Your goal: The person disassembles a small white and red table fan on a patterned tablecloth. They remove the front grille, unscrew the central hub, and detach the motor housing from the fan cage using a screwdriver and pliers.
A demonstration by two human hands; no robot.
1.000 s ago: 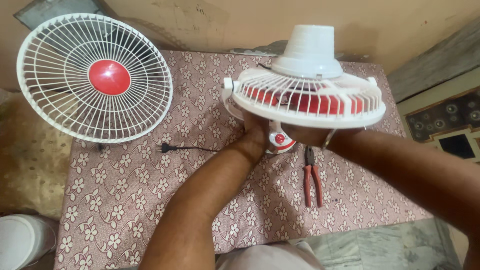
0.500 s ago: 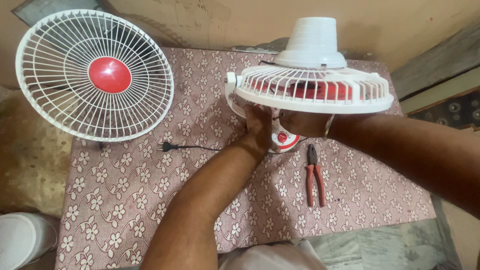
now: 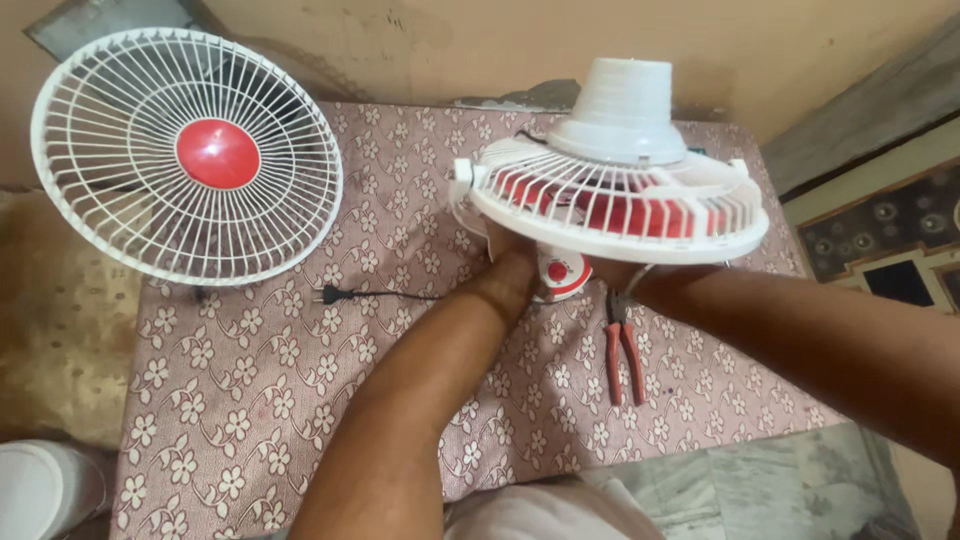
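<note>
A white fan (image 3: pixel 615 190) with red blades lies tipped over, its guard facing down and its white motor housing (image 3: pixel 625 110) pointing up. Both my hands are under the guard. My left hand (image 3: pixel 510 262) reaches up beneath its left side, next to the fan's white and red base (image 3: pixel 560 275). Most of my right hand (image 3: pixel 612 272) is hidden under the guard's right side; only the wrist shows. The fan is lifted above the table and rests on my hands.
A second white fan (image 3: pixel 190 155) with a red hub stands upright at the table's left. A black plug and cord (image 3: pixel 335 295) lie on the floral tablecloth (image 3: pixel 250 400). Red-handled pliers (image 3: pixel 622 345) lie right of centre. A white container (image 3: pixel 40 490) sits bottom left.
The tipped fan has shifted slightly right and levelled out in my hands. The upright fan, plug and pliers have stayed put.
</note>
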